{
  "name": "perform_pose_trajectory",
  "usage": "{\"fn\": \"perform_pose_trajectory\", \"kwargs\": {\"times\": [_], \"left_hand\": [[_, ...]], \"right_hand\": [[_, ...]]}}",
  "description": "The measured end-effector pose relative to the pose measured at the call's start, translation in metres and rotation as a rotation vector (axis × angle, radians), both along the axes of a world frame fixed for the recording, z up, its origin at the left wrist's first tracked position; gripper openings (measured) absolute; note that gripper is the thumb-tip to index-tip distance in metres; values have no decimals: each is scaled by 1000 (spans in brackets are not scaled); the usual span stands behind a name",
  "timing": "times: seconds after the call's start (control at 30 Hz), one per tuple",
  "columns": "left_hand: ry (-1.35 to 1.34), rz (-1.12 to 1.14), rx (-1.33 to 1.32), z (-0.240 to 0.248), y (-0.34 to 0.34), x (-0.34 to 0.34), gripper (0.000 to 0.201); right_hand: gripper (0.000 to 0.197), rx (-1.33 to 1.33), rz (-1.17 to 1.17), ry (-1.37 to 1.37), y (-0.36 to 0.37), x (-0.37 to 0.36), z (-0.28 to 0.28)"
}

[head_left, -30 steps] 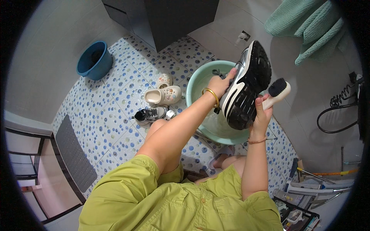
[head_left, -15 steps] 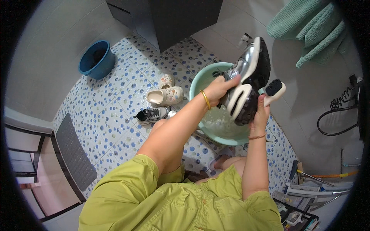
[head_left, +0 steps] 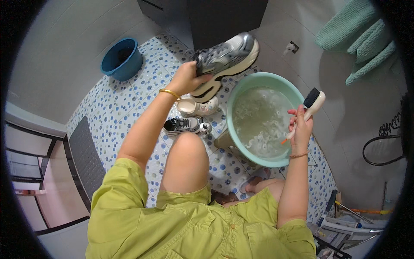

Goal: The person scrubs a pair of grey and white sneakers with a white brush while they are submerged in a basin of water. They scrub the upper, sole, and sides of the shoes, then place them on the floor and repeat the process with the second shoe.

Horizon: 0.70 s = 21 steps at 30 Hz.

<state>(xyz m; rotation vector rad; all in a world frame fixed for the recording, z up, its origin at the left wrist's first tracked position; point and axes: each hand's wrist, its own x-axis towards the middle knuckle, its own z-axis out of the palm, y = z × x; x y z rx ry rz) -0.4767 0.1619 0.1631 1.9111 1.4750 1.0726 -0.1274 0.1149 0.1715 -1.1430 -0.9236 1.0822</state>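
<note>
My left hand (head_left: 188,79) grips a grey and silver sneaker (head_left: 226,56) by its heel end, holding it in the air left of the basin, its thick pale sole turned toward the lower right. In my right hand (head_left: 302,125) is a white-handled scrub brush (head_left: 316,103) with black bristles facing up and to the left. That hand is over the right rim of a light green basin (head_left: 233,123). Cloudy, foamy water (head_left: 263,112) fills the basin. A second grey sneaker (head_left: 183,125) rests on the floor, beside a pale clog (head_left: 207,106) partly hidden by the held shoe.
A blue tub (head_left: 133,64) with something dark inside stands at the far left. A dark cabinet (head_left: 224,19) is at the back. Green towels (head_left: 358,39) hang at the right, above a black hose (head_left: 379,162). A grey mat (head_left: 86,151) lies left on the dotted tile floor.
My left hand has carried the sneaker from above the basin to the left, away from my right hand. The brush stays in my right hand, and the water is now uncovered.
</note>
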Motion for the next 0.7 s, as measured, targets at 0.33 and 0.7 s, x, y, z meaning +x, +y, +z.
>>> {"fn": "perform_pose_trajectory", "kwargs": {"times": [0.33, 0.7], "left_hand": [[840, 51, 6, -128, 9, -68, 24], [1077, -36, 4, -231, 90, -78, 12]], "right_hand": [[21, -137, -7, 151, 16, -17, -14], [20, -186, -17, 101, 24, -22, -19]]}}
